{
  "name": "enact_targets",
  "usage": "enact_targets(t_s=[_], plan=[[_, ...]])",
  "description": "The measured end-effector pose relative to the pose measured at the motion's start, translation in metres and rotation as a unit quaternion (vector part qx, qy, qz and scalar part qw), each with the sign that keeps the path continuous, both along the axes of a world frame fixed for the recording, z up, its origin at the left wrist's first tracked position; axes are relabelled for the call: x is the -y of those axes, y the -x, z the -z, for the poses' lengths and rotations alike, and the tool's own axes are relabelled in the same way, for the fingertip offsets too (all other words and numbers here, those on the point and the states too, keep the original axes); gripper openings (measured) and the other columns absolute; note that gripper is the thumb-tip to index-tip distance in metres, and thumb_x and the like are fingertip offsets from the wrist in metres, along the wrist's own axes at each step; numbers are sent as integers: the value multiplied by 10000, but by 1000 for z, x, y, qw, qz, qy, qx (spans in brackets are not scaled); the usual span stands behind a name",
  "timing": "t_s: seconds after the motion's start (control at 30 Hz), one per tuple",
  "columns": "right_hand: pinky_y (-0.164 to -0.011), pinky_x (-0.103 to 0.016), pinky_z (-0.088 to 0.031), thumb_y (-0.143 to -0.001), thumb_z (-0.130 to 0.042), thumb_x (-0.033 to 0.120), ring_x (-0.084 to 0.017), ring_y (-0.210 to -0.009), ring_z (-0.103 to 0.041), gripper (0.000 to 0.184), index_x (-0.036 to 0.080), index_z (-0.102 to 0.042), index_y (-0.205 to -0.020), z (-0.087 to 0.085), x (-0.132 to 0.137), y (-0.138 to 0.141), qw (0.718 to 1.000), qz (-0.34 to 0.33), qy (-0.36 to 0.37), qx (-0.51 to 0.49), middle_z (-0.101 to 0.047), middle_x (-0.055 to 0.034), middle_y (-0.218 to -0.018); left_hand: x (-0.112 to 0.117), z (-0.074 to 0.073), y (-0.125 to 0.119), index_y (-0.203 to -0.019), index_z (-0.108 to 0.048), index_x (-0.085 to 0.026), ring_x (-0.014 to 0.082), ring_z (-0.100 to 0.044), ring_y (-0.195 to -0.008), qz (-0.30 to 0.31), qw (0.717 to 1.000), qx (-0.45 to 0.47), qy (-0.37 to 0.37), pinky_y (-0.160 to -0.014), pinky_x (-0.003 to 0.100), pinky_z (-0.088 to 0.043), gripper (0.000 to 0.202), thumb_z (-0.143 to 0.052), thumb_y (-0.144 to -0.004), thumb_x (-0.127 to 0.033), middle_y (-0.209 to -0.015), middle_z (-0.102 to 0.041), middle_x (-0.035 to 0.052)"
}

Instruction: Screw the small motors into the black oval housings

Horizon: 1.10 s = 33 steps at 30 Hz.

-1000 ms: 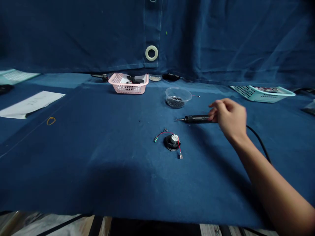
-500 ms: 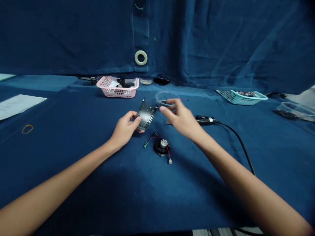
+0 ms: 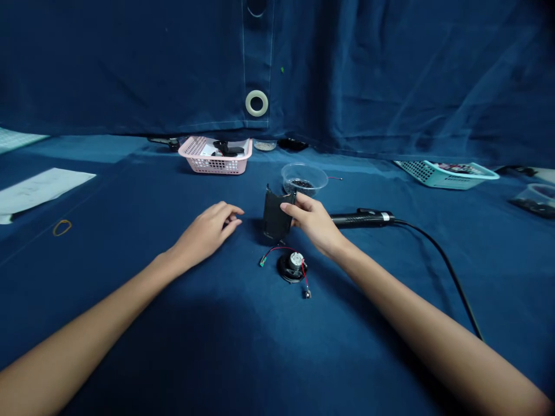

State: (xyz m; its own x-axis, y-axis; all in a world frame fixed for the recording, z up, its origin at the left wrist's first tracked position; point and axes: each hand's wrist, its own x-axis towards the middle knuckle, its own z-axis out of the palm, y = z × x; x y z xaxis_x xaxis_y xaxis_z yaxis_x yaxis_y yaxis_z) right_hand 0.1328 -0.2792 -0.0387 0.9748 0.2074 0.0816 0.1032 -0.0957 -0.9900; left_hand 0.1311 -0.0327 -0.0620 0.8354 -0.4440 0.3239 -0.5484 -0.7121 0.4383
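Note:
Pinched by its right edge, a curved black plastic shell point(image 3: 276, 216) is in my right hand point(image 3: 314, 222), thumb on its near face. My left hand point(image 3: 211, 231) is off to the shell's left, fingers partly stretched and apart, holding nothing. Just in front of the shell, a small silver motor on a round black base point(image 3: 292, 268) rests on the blue cloth. Thin red wires run from the motor to a small green piece point(image 3: 263, 261) on the left and a small metal piece point(image 3: 307, 294) in front.
Behind my right hand stands a clear tub point(image 3: 304, 178) with small dark pieces. A corded black electric screwdriver point(image 3: 364, 218) lies to the right. A pink basket point(image 3: 215, 165) and a teal basket point(image 3: 455, 180) stand at the back. Paper point(image 3: 45, 188) and a rubber band point(image 3: 62, 227) lie left.
The shell has passed from my left hand to my right and turned from its inner face to its dark outer face. My left hand has let go and drawn away left.

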Motion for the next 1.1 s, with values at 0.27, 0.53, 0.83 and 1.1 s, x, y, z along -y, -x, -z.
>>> enact_targets(t_s=[0.27,0.53,0.83,1.1], plan=[[-675,-284,-431,-826,-602,380,-115,-707,-508,205,181,-587,-869,4,7,-4,999,26,21,18,-603,-19,-843,-23,19,-23,-1161,-600,-210,217,-560,-1062,71,993,-8,-90,-940,379,-456,270,-414,-999,-320,-1115,-605,66],[-640,-255,-395,-843,-601,353,-87,-652,-457,213,153,-544,-796,6,7,-5,998,35,53,21,-551,0,-758,-19,18,-22,-1048,-610,-187,212,-555,-981,62,993,20,-103,-904,379,-454,269,-377,-1010,-317,-1043,-610,66],[-686,-279,-443,-852,-592,353,-95,-689,-492,211,144,-566,-834,8,8,-6,997,28,62,21,-571,-17,-793,-17,17,-22,-986,-608,-170,212,-568,-933,33,995,24,-96,-871,376,-458,230,-428,-991,-313,-985,-612,69],[-670,-281,-430,-853,-571,366,-102,-664,-465,216,162,-536,-792,6,8,-5,996,31,72,35,-533,-2,-741,-9,13,-15,-947,-603,-176,162,-569,-845,9,999,24,-24,-782,302,-461,118,-504,-949,-242,-926,-597,34]])
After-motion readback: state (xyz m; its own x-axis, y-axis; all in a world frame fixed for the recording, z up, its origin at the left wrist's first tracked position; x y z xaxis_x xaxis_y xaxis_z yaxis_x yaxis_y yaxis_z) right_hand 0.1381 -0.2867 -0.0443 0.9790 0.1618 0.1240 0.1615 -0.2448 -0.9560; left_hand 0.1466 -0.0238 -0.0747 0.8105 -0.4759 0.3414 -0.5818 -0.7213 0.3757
